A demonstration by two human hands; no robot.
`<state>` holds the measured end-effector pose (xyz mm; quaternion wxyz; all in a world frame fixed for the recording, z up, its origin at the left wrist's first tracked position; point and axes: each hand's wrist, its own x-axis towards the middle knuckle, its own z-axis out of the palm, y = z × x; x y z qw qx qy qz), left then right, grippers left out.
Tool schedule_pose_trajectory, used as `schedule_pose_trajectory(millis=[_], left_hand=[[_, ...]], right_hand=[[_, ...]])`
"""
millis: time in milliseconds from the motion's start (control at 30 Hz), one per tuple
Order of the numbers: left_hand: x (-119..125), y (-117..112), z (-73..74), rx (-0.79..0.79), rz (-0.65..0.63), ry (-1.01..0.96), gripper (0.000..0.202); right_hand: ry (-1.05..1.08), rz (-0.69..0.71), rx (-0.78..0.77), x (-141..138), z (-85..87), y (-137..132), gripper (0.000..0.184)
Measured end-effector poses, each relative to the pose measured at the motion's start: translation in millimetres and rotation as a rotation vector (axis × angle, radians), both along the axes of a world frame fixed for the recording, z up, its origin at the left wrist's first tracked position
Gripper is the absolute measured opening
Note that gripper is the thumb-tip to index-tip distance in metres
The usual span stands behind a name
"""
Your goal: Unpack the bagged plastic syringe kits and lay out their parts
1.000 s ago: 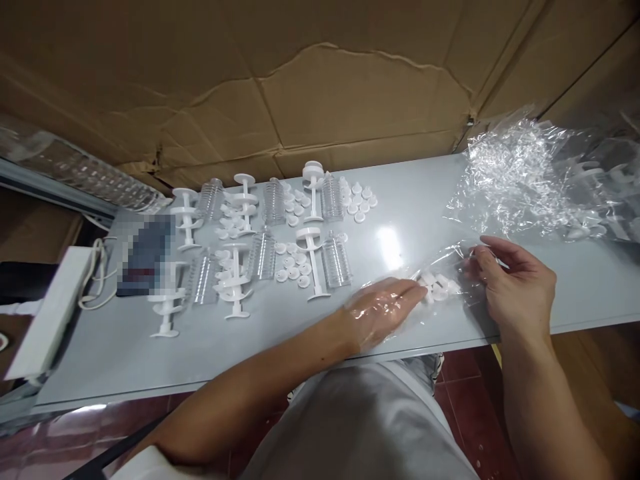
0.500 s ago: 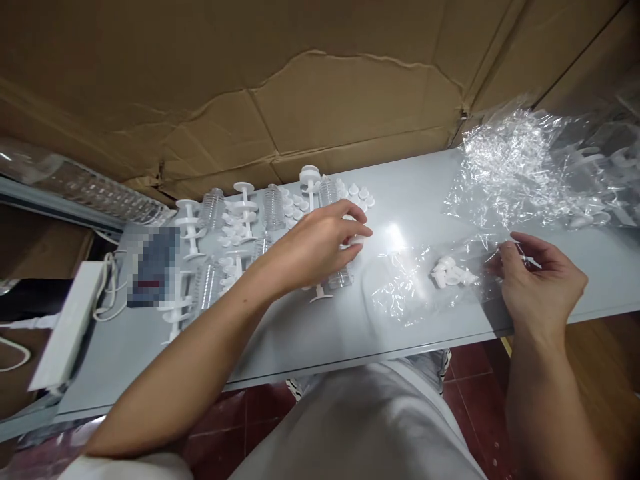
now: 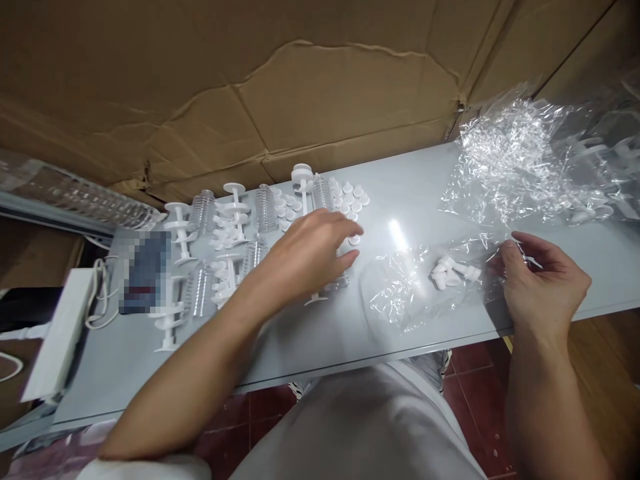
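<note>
My left hand (image 3: 323, 247) reaches over the shelf top, thumb and fingers apart. Between its fingertips shows a small white cap-like piece (image 3: 355, 240), apparently resting on the surface. Several similar white nozzle-shaped caps (image 3: 357, 191) lie just beyond the knuckles. On the right, my right hand (image 3: 545, 283) is closed on the edge of a clear plastic bag (image 3: 407, 300), pinched between thumb and fingers. Inside that bag is a small heap of white plastic pieces (image 3: 453, 271). Ribbed clear tubes (image 3: 203, 212) and white flanged plungers (image 3: 235, 212) sit in groups left of my left hand, some hidden by the forearm.
A large crinkled clear bag (image 3: 515, 160) with white parts lies at the back right. A pixelated dark object (image 3: 145, 272), a white power strip (image 3: 60, 333) and cable (image 3: 100, 293) are at the left. Brown cardboard (image 3: 345, 100) stands along the back.
My left hand has shifted slightly left, and its fingers have drawn back from the small white cap, which shows more clearly now. My right hand keeps its hold on the bag.
</note>
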<state>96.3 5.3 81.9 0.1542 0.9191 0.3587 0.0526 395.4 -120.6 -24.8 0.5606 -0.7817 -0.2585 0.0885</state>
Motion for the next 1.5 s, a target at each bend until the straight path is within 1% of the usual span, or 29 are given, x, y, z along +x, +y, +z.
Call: schedule_pose_trajectory(millis=[33, 67, 100, 133, 200, 267, 300, 367, 400, 467, 633, 700, 767, 867, 1000, 1100, 1200, 1267, 1333, 1433, 1500], left_hand=[[-6.3, -13.9, 2.8, 0.002, 0.027, -0.018, 0.018], [-11.1, -28.9, 3.1, -0.041, 0.026, -0.025, 0.018], [-14.0, -44.0, 0.5, -0.095, 0.013, -0.032, 0.024], [-14.4, -58.2, -5.2, -0.142, -0.004, -0.041, 0.03], [-8.3, -80.7, -24.0, -0.181, -0.04, -0.099, 0.034], [3.1, -92.7, -47.7, -0.152, -0.047, -0.286, 0.026], [8.9, -95.0, -59.2, -0.142, -0.054, -0.386, 0.023], [18.0, -94.4, -78.2, -0.134, -0.061, -0.536, 0.026], [20.8, -92.6, -85.1, -0.137, -0.056, -0.581, 0.027], [23.1, -88.6, -93.6, -0.165, -0.03, -0.624, 0.027], [23.4, -85.6, -100.4, -0.302, 0.042, -0.643, 0.028], [25.1, -87.3, -102.9, -0.326, 0.075, -0.653, 0.029], [27.3, -89.2, -105.8, -0.336, 0.118, -0.667, 0.029], [31.0, -90.8, -109.8, -0.294, 0.175, -0.673, 0.03], [37.4, -90.2, -114.0, -0.134, 0.225, -0.605, 0.033], [41.2, -91.7, -113.3, -0.012, 0.217, -0.483, 0.029], [36.5, -96.3, -102.9, 0.034, 0.206, -0.363, 0.025], [27.6, -97.6, -89.3, 0.04, 0.234, -0.287, 0.025], [17.1, -93.7, -71.8, 0.08, 0.272, -0.216, 0.024], [7.3, -75.7, -47.0, 0.182, 0.256, -0.1, 0.02], [7.4, -58.1, -37.3, 0.215, 0.206, 0.013, 0.02]], right_hand=[[0.001, 0.003, 0.007, 1.1, -0.6, -0.1, 0.039], [0.004, 0.006, 0.011, 2.3, -1.2, -0.1, 0.04], [0.005, 0.007, 0.013, 3.5, -1.8, -0.2, 0.04], [0.008, 0.008, 0.014, 4.6, -2.5, -0.2, 0.039], [0.024, 0.008, 0.022, 6.1, -3.4, -0.7, 0.04], [0.046, 0.015, 0.041, 6.9, -3.2, -1.9, 0.042], [0.065, 0.025, 0.06, 7.1, -2.2, -2.9, 0.043], [0.089, 0.05, 0.116, 7.3, 2.1, -5.0, 0.047], [0.083, 0.062, 0.151, 7.4, 5.6, -5.9, 0.048], [0.041, 0.077, 0.226, 7.6, 15.3, -6.8, 0.047], [-0.082, 0.158, 0.361, 10.2, 43.3, -1.2, 0.044], [-0.129, 0.191, 0.373, 12.3, 50.3, 3.3, 0.043], [-0.158, 0.204, 0.369, 14.9, 53.4, 8.0, 0.043], [-0.168, 0.21, 0.367, 18.8, 53.1, 13.9, 0.044], [-0.174, 0.216, 0.407, 21.0, 51.2, 19.5, 0.043], [-0.17, 0.204, 0.429, 21.9, 50.5, 22.7, 0.041], [-0.153, 0.171, 0.416, 28.4, 45.9, 25.1, 0.04], [-0.118, 0.145, 0.404, 35.9, 38.6, 25.9, 0.041], [-0.073, 0.121, 0.382, 43.0, 28.7, 25.7, 0.044], [-0.008, 0.091, 0.323, 47.1, 14.6, 23.4, 0.05], [0.02, 0.079, 0.296, 45.5, 8.7, 21.1, 0.051]])
